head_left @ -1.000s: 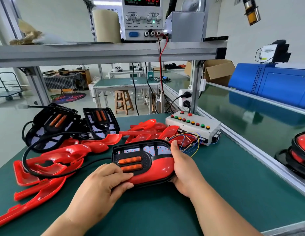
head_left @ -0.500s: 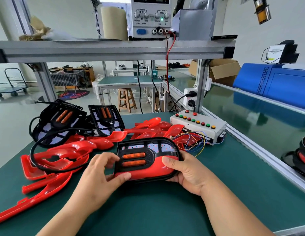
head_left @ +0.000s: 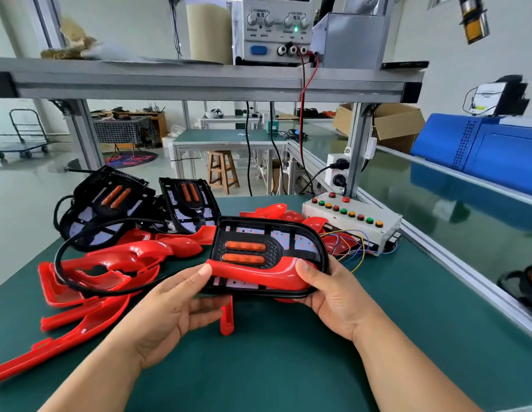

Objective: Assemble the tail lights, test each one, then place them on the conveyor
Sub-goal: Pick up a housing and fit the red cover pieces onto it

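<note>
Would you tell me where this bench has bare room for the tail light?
Bare mat lies right of the right hand, up to the aluminium rail, and at the front centre. The left is crowded with red covers and black housings.

Bare bench [head_left: 288, 376] surface runs along the near edge and rightward to the aluminium rail [head_left: 467, 275] bordering the conveyor [head_left: 437, 203]. Obstacles: at left, piled red covers [head_left: 110, 263] backed by black housings [head_left: 110, 203]; at centre, the held tail light [head_left: 267, 257] with a red piece [head_left: 227, 319] below it; at rear right, the button box [head_left: 352, 221] with trailing wires [head_left: 358, 246]. The overhead shelf [head_left: 199, 81] caps vertical room; its upright post [head_left: 357, 150] stands behind the box.
</note>
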`<state>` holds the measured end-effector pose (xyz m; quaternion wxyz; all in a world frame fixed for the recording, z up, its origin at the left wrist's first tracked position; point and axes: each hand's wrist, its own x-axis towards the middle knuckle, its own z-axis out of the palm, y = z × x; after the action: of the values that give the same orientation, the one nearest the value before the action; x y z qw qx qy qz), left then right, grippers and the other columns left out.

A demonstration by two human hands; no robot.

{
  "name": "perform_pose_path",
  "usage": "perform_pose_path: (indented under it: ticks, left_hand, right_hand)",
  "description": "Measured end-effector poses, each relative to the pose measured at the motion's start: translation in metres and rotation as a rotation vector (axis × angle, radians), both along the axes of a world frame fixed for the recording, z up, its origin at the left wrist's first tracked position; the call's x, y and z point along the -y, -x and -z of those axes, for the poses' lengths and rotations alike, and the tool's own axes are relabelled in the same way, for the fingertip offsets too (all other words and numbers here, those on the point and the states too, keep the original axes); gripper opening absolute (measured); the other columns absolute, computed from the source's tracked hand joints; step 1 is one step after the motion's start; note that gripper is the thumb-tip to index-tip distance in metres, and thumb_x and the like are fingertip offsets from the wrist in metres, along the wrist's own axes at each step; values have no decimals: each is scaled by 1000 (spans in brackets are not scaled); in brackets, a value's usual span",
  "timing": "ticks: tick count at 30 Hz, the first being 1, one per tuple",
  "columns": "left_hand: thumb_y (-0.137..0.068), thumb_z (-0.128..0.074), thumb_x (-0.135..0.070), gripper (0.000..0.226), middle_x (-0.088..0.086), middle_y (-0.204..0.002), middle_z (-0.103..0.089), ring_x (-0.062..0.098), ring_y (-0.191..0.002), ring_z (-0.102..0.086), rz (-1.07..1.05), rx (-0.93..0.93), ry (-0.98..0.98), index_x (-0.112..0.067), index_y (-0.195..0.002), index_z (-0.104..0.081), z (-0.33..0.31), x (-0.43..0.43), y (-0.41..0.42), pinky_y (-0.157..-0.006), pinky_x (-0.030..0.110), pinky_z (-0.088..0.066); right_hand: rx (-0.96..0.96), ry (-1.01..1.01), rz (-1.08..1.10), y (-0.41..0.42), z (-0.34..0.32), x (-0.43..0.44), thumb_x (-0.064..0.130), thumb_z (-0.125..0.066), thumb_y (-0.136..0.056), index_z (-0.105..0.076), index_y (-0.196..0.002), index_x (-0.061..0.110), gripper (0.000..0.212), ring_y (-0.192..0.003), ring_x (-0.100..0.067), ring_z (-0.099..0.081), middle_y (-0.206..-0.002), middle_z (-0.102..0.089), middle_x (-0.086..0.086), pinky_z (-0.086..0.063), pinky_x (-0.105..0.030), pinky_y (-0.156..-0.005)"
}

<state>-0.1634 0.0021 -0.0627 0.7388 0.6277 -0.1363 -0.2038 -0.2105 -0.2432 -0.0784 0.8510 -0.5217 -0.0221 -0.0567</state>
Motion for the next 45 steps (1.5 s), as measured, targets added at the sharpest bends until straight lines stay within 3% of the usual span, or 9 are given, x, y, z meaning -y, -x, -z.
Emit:
perform_pose_path:
  ticks: [7, 12, 14, 22, 26, 28, 30, 35, 45]
  left_hand:
    - [-77, -59, -39, 36, 6, -108, -73, 34, -91, -72, -43, 86, -10, -40, -113, -61, -1, -3, 0, -68, 30, -57]
    - [-77, -63, -29, 20, 14, -105, -72, 36, -91, -71, -41, 98, -13, -18, -92, -68, 2, -5, -1, -61, 24, -57]
    - [-73, -66, -23, 21, 16, -102, -72, 36, -89, -72, -52, 85, -14, -11, -90, -68, 3, -6, -2, -59, 24, -57]
    - [-68, -71, -16, 10, 13, -88, -73, 33, -83, -73, -79, 96, -42, -15, -77, -75, 0, -7, 0, -58, 24, -58]
    - [-74, -81, -25, 12, 10, -89, -73, 30, -81, -73, -10, 139, -115, -19, -81, -73, -1, -7, 3, -59, 24, -57]
    - [-74, -73, -29, 11, 7, -85, -73, 27, -76, -73, -35, 156, -155, -20, -80, -74, 1, -4, 4, -57, 23, -56]
    - [-75, -65, -28, 12, 6, -85, -73, 28, -75, -73, -63, 157, -156, -21, -80, -74, 4, -3, 2, -57, 23, -56]
    - [-74, -63, -31, 18, 10, -91, -73, 31, -80, -73, -72, 119, -139, -20, -83, -74, 6, -4, 0, -61, 25, -58]
    - [-94, -54, -23, 19, 6, -91, -74, 29, -82, -73, -122, 133, -169, -18, -85, -70, 8, 2, 2, -59, 21, -56]
  right_hand:
    - [-28, 29, -15, -1, 1, -2, 20, -77, -68, -69, -107, 14, 40, -89, -26, -72, -104, -73, -16, -60, -36, -67]
    - [-35, 17, -40, 0, 1, -1, 28, -91, -58, -71, -106, 15, 54, -88, -25, -72, -105, -73, -15, -60, -35, -66]
    - [-43, 23, -29, 0, 1, -1, 24, -83, -66, -66, -113, 14, 51, -90, -25, -72, -106, -73, -15, -61, -38, -70]
    - [-35, 6, -61, 4, 1, 1, 1, -75, -69, -58, -118, 12, 53, -92, -29, -71, -108, -71, -17, -60, -40, -71]
    - [-33, 6, -59, 4, -1, 0, 24, -96, -51, -63, -113, 13, 70, -89, -27, -72, -105, -72, -16, -60, -37, -69]
    - [-59, 32, -31, 4, -3, -2, 37, -100, -35, -62, -113, 11, 91, -87, -26, -72, -104, -72, -16, -61, -37, -69]
    - [-84, 30, -16, 2, -2, -4, 50, -97, -36, -58, -120, 8, 101, -90, -26, -70, -108, -71, -17, -61, -39, -72]
    - [-116, 48, 12, -2, 0, -3, 57, -58, -75, -55, -130, 12, 71, -101, -28, -67, -119, -68, -17, -56, -46, -87]
    - [-152, 13, 47, -6, 6, -2, 57, -51, -81, -61, -120, 14, 58, -91, -26, -72, -108, -73, -15, -60, -40, -74]
